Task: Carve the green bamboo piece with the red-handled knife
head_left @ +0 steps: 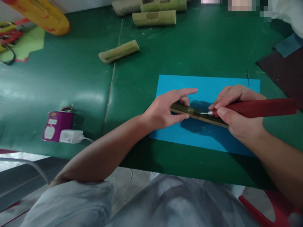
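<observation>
Left fingers point(181, 118) hold a strip point(194, 113), right fingers point(227, 115) a red-handled tool point(257, 108), partly hiding both.

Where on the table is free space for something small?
Free: green table between purple box and blue sheet, beyond left forearm; also between that sheet and far bamboo tubes. Crowded: over the sheet, left hand, right hand, strip, red-handled tool.
</observation>
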### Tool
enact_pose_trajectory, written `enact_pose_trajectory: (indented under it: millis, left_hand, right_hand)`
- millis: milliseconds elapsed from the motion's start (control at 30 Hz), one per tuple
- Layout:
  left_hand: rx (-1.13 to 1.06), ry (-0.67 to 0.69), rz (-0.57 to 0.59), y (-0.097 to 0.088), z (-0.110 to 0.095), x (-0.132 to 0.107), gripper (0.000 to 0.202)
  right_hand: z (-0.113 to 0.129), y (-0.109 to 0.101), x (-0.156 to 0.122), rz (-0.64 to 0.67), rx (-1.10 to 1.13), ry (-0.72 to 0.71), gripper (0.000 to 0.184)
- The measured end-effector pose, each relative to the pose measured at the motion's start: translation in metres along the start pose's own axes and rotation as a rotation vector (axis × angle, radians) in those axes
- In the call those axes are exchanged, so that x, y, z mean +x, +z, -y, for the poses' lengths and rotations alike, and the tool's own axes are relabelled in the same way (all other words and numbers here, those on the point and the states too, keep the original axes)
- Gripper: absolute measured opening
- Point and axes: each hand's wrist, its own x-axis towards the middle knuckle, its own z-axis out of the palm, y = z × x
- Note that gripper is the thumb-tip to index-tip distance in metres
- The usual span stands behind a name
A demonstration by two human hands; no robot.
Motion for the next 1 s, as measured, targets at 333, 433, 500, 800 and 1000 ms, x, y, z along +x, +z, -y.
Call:
enact_pose_trajectory:
  millis: [333,433,500,800,1000]
  left_hand:
    - [-0.003,0.043,-0.010,0.0014,0.0026,-0.0003,0.072]
    - [0.013,0.055,0.001,0.0012,0.0035,0.0001,0.072]
    - [0.026,0.063,0.012,0.0010,0.0038,0.0005,0.070]
    - [0.063,0.075,-0.005,0.0000,0.0013,0.0007,0.068]
    - [0.070,0.069,-0.003,0.0001,0.0011,0.0007,0.068]
  right_hand:
    - [-0.0063,-0.0036,-0.0030,-0.016,0.050,-0.056,0.016]
    - [-0.0080,-0.0034,-0.0040,-0.017,0.055,-0.070,0.015]
    - [-0.0086,-0.0032,-0.0042,-0.018,0.046,-0.079,0.014]
    - [-0.0053,-0.0042,0.0020,0.113,-0.037,0.072,0.009]
    - [-0.0099,-0.0081,0.0035,0.152,0.010,0.250,0.025]
